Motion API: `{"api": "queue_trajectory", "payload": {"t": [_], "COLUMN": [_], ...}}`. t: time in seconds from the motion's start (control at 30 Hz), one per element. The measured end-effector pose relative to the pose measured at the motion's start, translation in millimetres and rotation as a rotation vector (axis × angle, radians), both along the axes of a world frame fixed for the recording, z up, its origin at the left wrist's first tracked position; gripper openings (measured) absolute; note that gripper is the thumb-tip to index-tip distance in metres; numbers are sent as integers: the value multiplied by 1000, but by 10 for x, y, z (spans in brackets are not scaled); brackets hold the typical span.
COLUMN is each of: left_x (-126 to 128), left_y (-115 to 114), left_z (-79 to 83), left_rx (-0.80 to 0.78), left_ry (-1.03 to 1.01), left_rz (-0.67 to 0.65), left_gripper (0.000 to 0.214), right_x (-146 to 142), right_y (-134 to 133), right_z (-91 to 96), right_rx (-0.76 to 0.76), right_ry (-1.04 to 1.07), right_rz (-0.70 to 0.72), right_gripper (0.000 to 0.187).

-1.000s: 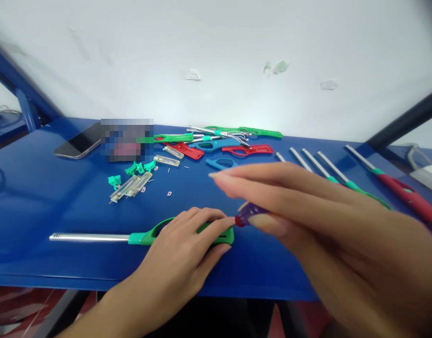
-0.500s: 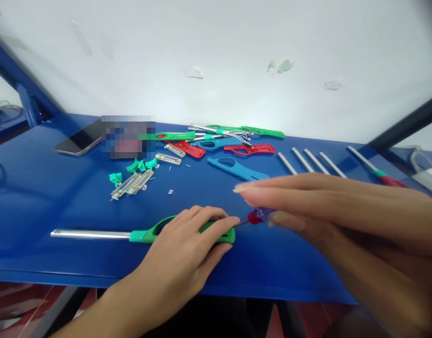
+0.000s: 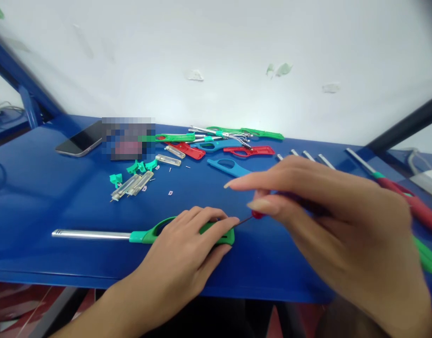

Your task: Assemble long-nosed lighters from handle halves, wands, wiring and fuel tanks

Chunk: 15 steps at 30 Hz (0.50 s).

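A green long-nosed lighter (image 3: 96,234) lies across the blue table (image 3: 43,197), its metal tube pointing left. My left hand (image 3: 188,244) rests on its green handle, fingers curled over it and pressing it down. My right hand (image 3: 328,216) pinches a small screwdriver with a red handle (image 3: 257,214). The thin shaft of that screwdriver points left and down at the rear end of the lighter's handle, close to my left fingertips.
Loose red, green and blue handle shells (image 3: 237,145) lie at the back centre. Small clear and green parts (image 3: 133,180) sit left of centre, near a phone (image 3: 78,141). Several more lighters with metal tubes (image 3: 395,183) lie at the right.
My right hand has shifted and turned with the screwdriver, drawing back a little so the thin shaft shows at the handle's end. My left hand and the lighter have stayed put.
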<state>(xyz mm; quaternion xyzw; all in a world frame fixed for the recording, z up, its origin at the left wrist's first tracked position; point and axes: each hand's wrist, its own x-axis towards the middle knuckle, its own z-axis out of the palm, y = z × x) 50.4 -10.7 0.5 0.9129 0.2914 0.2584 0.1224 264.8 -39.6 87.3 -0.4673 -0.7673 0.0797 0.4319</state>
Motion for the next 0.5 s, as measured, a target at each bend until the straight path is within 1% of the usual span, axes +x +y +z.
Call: {"api": "queue_trajectory", "payload": {"t": [0.07,0.13,0.17,0.23,0.3,0.37,0.5], "left_x": [8,7,3,-8,-16,-18,-7], "left_y": [0,1,1,0,-2,-6,-12], "left_z": [-5,-2,0,0,-7,-16,-23], "left_rx": [-11,-49,-65,-71,-45,-25,-38], "left_ry": [-9,-15,-11,9,22,31,23], "left_rz": [-4,-14,-16,-14,-8,-8,-12], "left_gripper": [30,26,24,22,24,27,30], "right_x": [32,60,71,84,80,62,27], "right_y": [-13,-42,-57,-74,-68,-50,-50], "right_z": [19,37,41,38,27,22,52], "right_rx": [-107,-199,-220,-215,-189,-168,-134], "right_ry": [61,74,64,38,24,15,-8], "right_rz": [77,183,222,255,223,170,70], "right_gripper": [14,15,19,29,35,37,32]}}
